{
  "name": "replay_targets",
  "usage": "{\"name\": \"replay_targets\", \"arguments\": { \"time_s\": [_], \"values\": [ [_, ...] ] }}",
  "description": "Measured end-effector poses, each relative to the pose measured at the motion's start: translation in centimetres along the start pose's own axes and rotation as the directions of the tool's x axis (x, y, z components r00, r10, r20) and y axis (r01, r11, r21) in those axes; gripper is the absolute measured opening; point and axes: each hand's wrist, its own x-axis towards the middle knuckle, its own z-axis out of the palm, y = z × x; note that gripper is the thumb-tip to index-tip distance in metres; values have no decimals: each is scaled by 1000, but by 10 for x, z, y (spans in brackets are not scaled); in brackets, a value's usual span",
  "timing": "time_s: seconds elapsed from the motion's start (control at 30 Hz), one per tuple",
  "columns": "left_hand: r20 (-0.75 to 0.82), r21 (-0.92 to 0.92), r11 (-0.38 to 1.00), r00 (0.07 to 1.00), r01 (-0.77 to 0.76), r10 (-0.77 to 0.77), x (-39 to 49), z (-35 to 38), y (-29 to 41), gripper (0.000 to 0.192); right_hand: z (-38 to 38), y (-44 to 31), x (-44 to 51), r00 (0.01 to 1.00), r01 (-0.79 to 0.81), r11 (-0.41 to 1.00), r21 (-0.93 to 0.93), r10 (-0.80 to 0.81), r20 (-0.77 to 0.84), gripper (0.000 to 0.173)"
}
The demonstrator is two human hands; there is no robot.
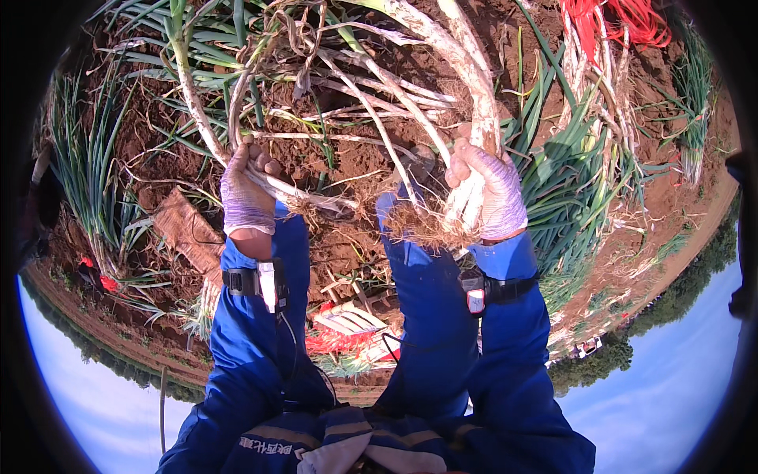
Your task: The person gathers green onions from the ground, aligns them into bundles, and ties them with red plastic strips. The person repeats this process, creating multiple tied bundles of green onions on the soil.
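My left hand, in a white and purple glove, grips a couple of long green onions near their root ends, with the roots pointing toward the middle. In a like glove, my right hand is closed round a thick bunch of long green onions, whose white stalks run up past the fingers. Their tangled brown roots hang by my knee. Between and above the hands, more loose stalks lie across the brown soil.
Heaps of green onions lie at right and upper left; a bundle stands at far left. Red plastic ties lie on stalks at upper right. A brown cloth or sack is beside my left forearm. A white slatted crate sits between my legs.
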Motion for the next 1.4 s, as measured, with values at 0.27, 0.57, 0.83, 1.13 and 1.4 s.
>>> {"name": "replay_targets", "arguments": {
  "time_s": [0.27,0.57,0.83,1.13,1.4],
  "values": [
    [4,208,845,863,493,-505,-23,-14,-86,21,3,29,-21,922,-301,918,258,211,324,42],
    [224,130,605,571,786,-790,-47,-3,-88,33,29,81,-30,813,-508,774,378,286,507,48],
    [288,22,750,714,661,-638,-38,-13,-91,26,39,52,-1,899,-433,869,240,394,192,55],
    [180,-50,902,893,428,-414,-4,-21,-47,22,22,-38,-1,992,-126,991,34,125,26,39],
    [192,57,947,927,316,-321,22,-27,-23,32,-87,-127,-118,917,-71,945,-318,-63,-393,42]
  ]
}}
